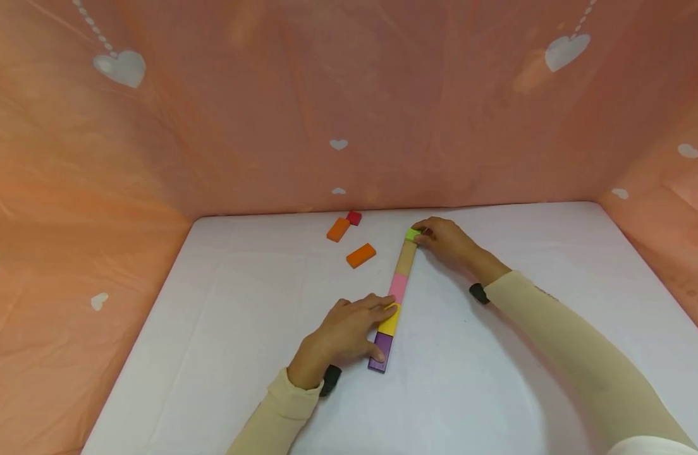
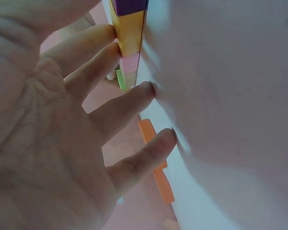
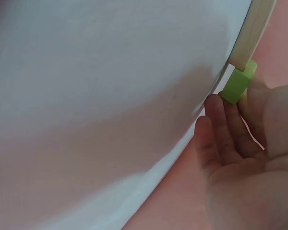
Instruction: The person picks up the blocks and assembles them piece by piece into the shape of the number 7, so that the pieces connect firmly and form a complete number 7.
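A straight row of blocks runs away from me: a purple block (image 1: pixel 380 352) nearest, then a yellow block (image 1: pixel 389 321), a pink block (image 1: pixel 398 287) and a bare-wood block (image 1: pixel 406 257). At the far end, my right hand (image 1: pixel 448 243) pinches a small green block (image 1: pixel 411 234) between thumb and fingers. The right wrist view shows that green block (image 3: pixel 237 85) right at the end of the wooden one. My left hand (image 1: pixel 349 328) rests along the near part of the row, thumb at the purple block, fingertips on the yellow and pink ones, fingers spread.
Left of the row's far end lie two orange blocks, one nearer (image 1: pixel 361 255) and one farther (image 1: pixel 338 229), with a red block (image 1: pixel 354 218) by the latter. A white-covered table (image 1: pixel 224 316) bears everything, with an orange-pink curtain (image 1: pixel 383 126) behind its far edge.
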Motion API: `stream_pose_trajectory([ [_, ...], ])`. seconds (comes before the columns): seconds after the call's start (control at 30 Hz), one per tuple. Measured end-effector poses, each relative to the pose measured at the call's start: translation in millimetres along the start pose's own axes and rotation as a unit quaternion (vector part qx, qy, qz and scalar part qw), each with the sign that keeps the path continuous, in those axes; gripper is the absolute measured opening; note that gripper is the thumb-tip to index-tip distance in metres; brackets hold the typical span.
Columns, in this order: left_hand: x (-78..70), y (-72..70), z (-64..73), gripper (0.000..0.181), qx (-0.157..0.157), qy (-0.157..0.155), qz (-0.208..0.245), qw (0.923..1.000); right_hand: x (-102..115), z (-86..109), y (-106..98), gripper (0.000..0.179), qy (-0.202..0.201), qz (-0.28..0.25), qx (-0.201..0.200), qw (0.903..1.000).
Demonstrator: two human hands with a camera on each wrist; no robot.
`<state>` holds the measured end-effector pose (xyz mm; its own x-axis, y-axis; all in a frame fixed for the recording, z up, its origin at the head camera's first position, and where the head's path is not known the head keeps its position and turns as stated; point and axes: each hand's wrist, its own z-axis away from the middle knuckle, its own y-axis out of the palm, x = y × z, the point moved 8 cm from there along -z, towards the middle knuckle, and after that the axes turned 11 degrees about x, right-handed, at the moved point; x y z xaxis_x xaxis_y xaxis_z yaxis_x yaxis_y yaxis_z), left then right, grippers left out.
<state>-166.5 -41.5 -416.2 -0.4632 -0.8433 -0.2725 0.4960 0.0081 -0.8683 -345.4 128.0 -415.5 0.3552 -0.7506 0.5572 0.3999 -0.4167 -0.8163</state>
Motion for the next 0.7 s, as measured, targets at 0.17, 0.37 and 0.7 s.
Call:
stream_pose_trajectory([
  [0.17, 0.0, 1.2, 0.6, 0.089, -0.002, 0.002, -0.001, 1.0, 1.9, 1.9, 1.4, 0.037, -0.012, 0.012, 0.001, 0.9999],
  [0.37, 1.7, 1.0, 0.8, 0.087, -0.002, 0.001, 0.002, 1.0, 2.3, -0.9, 2.7, 0.036, -0.019, 0.028, 0.002, 0.9994],
  [0.7, 1.5, 1.2, 0.0, 0.086, -0.006, 0.0, 0.004, 1.0, 4.6, 0.7, 2.5, 0.035, -0.02, 0.033, 0.001, 0.9993],
])
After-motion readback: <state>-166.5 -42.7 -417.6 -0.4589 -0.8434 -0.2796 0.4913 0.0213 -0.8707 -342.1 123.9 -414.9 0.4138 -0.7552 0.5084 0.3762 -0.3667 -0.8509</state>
